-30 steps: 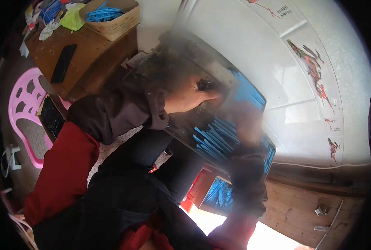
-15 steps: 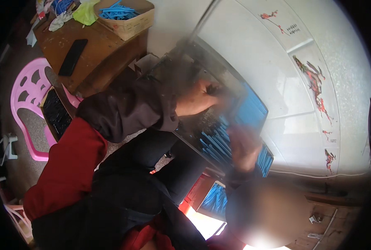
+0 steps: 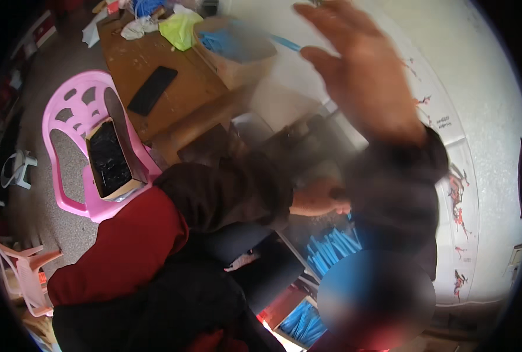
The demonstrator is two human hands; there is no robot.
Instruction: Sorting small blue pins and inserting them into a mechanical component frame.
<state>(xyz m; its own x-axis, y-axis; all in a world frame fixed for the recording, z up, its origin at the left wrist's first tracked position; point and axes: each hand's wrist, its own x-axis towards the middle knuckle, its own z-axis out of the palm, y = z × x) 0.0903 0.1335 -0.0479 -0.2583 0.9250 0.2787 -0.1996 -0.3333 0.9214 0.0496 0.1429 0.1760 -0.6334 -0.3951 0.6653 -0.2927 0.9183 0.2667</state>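
My right hand [image 3: 361, 70] is raised high, fingers and thumb spread apart. A thin blue strip [image 3: 285, 43] is in the air by its thumb tip, towards a tan box [image 3: 246, 67] of similar strips; I cannot tell whether they touch. Lower down, my left hand [image 3: 319, 199] is over the dark worktable [image 3: 302, 232], fingers curled together. A bit of blue shows under its fingertips, but what it grips is hidden. Several blue strips [image 3: 331, 249] lie just beyond it, partly covered by my right sleeve and a blurred patch.
A wooden table [image 3: 185, 97] at the upper left bears a black flat object [image 3: 152, 91] and a yellow-green bag [image 3: 180, 29]. On a pink chair [image 3: 76, 202] rests a carton of black pieces [image 3: 108, 158]. Another carton [image 3: 302, 320] of blue strips is below the worktable.
My right hand has risen from the blue strips to the upper part of the view, near the tan box. My left hand stays low over the worktable. The whole view has shifted.
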